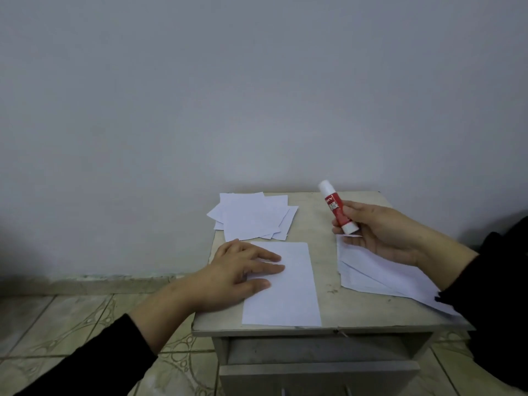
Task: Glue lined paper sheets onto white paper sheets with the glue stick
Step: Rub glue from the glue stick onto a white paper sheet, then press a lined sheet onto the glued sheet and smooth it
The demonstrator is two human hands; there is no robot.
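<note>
A plain pale wall rises behind a small, worn, beige tabletop (325, 281) that sits over a drawer unit on a patterned tiled floor. My left hand (243, 270), fingers spread and flat, presses on the left part of a single white rectangular paper sheet (291, 292) lying at the near centre of the tabletop. My right hand (383, 232) is closed around the lower end of a red-and-white cylindrical glue stick (337, 208), held tilted above the right side of the tabletop; its white cap appears to be on. Beneath that hand lies a fanned stack of faintly lined paper sheets (371, 275), running off the right edge. At the far edge, a loose, overlapping pile of white sheets (251, 217) rests just beyond the single sheet; whether these are finished pairs or blank stock cannot be told. No glue marks are visible on the centre sheet and no lined sheet lies on it. I judge this pairing to be at its start: uncapping, spreading glue and laying a lined sheet remain.
</note>
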